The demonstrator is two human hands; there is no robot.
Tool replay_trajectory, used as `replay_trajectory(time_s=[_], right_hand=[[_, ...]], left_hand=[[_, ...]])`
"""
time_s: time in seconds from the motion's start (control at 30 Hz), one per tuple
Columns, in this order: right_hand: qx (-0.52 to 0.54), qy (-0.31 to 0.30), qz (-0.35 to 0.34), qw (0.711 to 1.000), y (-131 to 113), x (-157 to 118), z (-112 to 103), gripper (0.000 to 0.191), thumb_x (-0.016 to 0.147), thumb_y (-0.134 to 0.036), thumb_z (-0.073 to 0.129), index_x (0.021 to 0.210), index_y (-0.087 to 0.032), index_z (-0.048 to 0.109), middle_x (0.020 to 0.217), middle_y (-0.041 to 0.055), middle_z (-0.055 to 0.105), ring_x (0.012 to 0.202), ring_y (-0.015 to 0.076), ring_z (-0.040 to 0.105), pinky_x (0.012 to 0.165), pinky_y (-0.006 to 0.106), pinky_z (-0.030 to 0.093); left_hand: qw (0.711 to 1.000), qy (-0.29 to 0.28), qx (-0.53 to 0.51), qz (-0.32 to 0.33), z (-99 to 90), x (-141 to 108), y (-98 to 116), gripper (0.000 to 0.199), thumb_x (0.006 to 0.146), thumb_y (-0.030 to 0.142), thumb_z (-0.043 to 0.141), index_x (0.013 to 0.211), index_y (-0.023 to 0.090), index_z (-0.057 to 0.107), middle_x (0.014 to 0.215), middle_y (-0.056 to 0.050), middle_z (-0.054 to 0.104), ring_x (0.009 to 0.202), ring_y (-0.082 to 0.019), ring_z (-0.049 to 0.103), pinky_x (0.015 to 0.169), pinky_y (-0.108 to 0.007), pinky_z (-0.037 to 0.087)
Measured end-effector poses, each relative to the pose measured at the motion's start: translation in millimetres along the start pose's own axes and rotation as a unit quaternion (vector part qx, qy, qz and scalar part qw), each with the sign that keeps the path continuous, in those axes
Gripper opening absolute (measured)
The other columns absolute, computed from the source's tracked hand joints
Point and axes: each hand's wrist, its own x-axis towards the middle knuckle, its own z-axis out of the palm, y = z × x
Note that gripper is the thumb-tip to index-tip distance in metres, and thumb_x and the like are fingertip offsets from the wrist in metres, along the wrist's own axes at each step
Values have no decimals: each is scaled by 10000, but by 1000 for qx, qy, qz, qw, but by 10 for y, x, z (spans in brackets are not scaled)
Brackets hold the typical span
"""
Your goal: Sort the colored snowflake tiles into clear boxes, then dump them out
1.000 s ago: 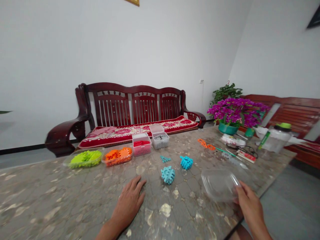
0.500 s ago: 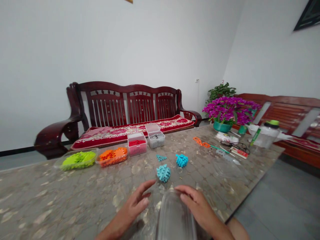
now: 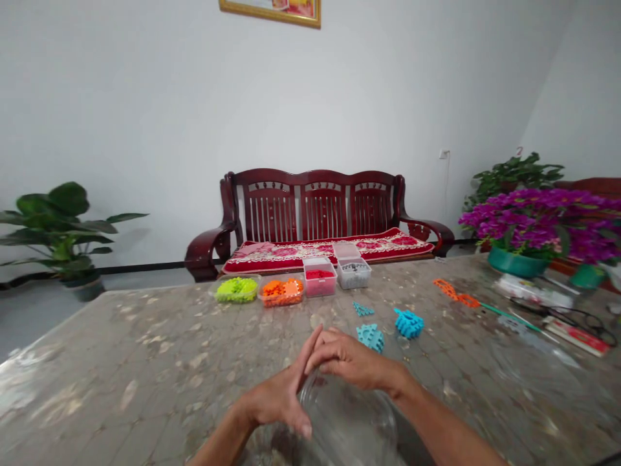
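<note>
A clear plastic container (image 3: 356, 421) lies at the near edge of the view, in front of me. My left hand (image 3: 279, 398) is at its left side, fingers stretched and thumb spread apart. Over its far left corner, my right hand (image 3: 347, 359) curls its fingers against the rim, with the fingertips meeting my left fingers. Just beyond stands a light-blue block built of notched pieces (image 3: 371, 338), partly hidden by my right hand. To its right is a brighter blue assembled piece (image 3: 409, 323). A small cluster of teal bits (image 3: 363, 309) lies behind them.
Tubs of lime-green pieces (image 3: 237, 290), orange pieces (image 3: 282, 292), red pieces (image 3: 320, 275) and grey pieces (image 3: 354, 266) line the far table edge. Rightward lie orange glasses-shaped pieces (image 3: 456, 294), a red-and-white box (image 3: 575, 335), dark eyeglasses (image 3: 589, 323) and a flower pot (image 3: 518, 262).
My view has swung left. My hands have come together at the container's far left corner; the right hand has moved left across its top and curled its fingers.
</note>
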Motion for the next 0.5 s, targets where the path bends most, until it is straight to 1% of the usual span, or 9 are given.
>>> replay_trajectory(time_s=[0.1, 0.23, 0.3, 0.37, 0.5], right_hand=[[-11, 2, -21, 1000, 52, 95, 71, 161, 936, -198, 596, 996, -239, 740, 1006, 11, 682, 1064, 158, 576, 1032, 335, 376], [-54, 34, -12, 998, 96, 190, 162, 142, 927, -156, 595, 954, -212, 723, 972, 14, 691, 994, 151, 590, 968, 309, 408], [-84, 48, -5, 995, 96, 221, 192, 148, 930, -144, 579, 931, -211, 711, 950, 16, 690, 972, 159, 583, 922, 302, 430], [-105, 60, -12, 993, 94, 233, 213, 155, 941, -142, 554, 944, -212, 692, 966, 22, 688, 969, 167, 577, 899, 304, 442], [-141, 69, -57, 986, 115, 207, 231, 188, 957, -124, 491, 1030, -212, 641, 1028, 32, 677, 988, 182, 561, 939, 349, 428]], left_hand=[[999, 44, 4, -9, 44, -140, -79, 1635, 396, 849, 766, 1554, 197, -187, 1662, -188, -63, 1523, -384, -62, 1203, -560, -46], [997, 74, -10, -15, 41, -229, -102, 1602, 407, 832, 782, 1575, 206, -118, 1658, -189, 37, 1520, -406, 15, 1213, -566, 3], [996, 82, -17, -14, 33, -222, -96, 1553, 432, 809, 799, 1587, 210, -50, 1654, -184, 68, 1515, -414, 58, 1219, -560, 47], [996, 90, -24, -1, 27, -195, -96, 1479, 463, 789, 808, 1592, 213, 45, 1643, -180, 119, 1504, -425, 114, 1219, -561, 92], [994, 100, -25, 43, 26, -137, -128, 1358, 473, 771, 820, 1562, 208, 237, 1573, -184, 304, 1452, -448, 253, 1200, -588, 161]])
